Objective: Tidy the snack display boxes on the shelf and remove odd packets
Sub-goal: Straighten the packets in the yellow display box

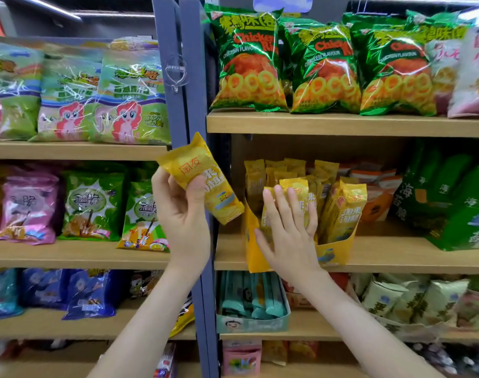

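A yellow display box (253,249) stands on the middle wooden shelf (396,257), filled with several upright yellow snack packets (344,211). My left hand (181,211) holds one yellow packet (202,178) tilted in the air, left of the box, in front of the blue shelf post. My right hand (290,230) lies with straight, spread fingers against the front packets in the box. Behind the yellow box sits a second box of orange-and-white packets (374,186), partly hidden.
Green chicken-ring bags (249,61) fill the shelf above. Dark green bags (451,203) stand right of the box. A teal display box (252,323) with teal packets sits on the shelf below. Pony-print and coloured bags line the left shelving bay beyond the blue post (186,77).
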`<state>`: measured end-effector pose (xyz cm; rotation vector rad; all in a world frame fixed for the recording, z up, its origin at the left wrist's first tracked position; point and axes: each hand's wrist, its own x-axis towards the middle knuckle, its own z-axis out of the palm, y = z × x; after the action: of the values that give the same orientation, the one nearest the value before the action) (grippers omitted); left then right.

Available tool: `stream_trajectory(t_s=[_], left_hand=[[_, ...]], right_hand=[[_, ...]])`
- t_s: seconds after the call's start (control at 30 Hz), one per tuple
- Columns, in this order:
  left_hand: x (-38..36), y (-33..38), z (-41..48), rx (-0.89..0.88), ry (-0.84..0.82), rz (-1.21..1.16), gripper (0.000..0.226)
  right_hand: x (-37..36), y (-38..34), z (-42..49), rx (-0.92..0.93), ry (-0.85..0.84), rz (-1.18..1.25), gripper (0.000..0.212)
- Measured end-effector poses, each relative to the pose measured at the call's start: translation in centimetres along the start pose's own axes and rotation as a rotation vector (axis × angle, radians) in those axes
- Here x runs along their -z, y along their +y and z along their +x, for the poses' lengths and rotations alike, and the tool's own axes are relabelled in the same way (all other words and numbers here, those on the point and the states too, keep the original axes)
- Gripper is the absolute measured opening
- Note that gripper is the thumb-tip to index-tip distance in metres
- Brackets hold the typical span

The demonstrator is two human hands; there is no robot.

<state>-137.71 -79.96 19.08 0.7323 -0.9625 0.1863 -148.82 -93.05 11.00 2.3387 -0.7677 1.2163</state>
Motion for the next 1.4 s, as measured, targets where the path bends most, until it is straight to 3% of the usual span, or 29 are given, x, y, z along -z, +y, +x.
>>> stream_trajectory(t_s=[0.1,0.2,0.3,0.37,0.53,0.73,0.87,0.93,1.03,1.2,1.33,1.4], left_hand=[[2.7,0.5,-1.2,0.174,-0.083,0.079,0.018],[5.5,0.0,-4.0,0.384,-0.308,0.228,0.024],[7.6,-1.0,-7.7,0.577,-0.497,0.377,0.032],[8.4,-1.6,-10.2,0.676,-0.577,0.45,0.035],[10.1,-2.8,-14.6,0.885,-0.67,0.466,0.035],[11.2,-3.9,-17.8,1.011,-0.771,0.512,0.033],[10.5,-3.9,-19.3,1.055,-0.781,0.621,0.046],[9.9,-3.8,-20.0,1.026,-0.858,0.724,0.053],[9.6,-4.4,-20.1,1.086,-0.889,0.769,0.038],[11.0,-5.5,-18.9,1.331,-1.015,0.562,0.034],[11.8,-6.1,-18.9,1.393,-1.043,0.469,0.025],[12.0,-6.1,-18.9,1.406,-1.051,0.425,0.016]], right_hand=[[0.8,-0.6,-0.6,0.041,0.002,0.073,0.065],[2.1,-1.9,-1.6,0.061,-0.003,0.417,0.056],[3.3,-3.4,-3.0,0.033,-0.187,0.816,0.048],[3.3,-4.3,-4.3,-0.025,-0.383,0.948,0.04],[1.7,-5.1,-8.1,-0.434,-0.752,1.086,0.004],[0.9,-5.3,-11.1,-0.884,-0.842,1.286,0.028],[-0.4,-4.8,-12.2,-1.147,-0.763,1.333,0.028],[-0.7,-4.5,-12.3,-1.16,-0.762,1.299,0.024],[-0.8,-3.6,-12.3,-1.159,-0.818,1.24,0.01],[-1.0,-2.4,-13.2,-1.054,-1.004,1.218,0.014],[-0.9,-2.0,-13.5,-0.949,-1.187,1.38,0.014],[-0.8,-1.9,-13.4,-0.837,-1.248,1.319,0.02]])
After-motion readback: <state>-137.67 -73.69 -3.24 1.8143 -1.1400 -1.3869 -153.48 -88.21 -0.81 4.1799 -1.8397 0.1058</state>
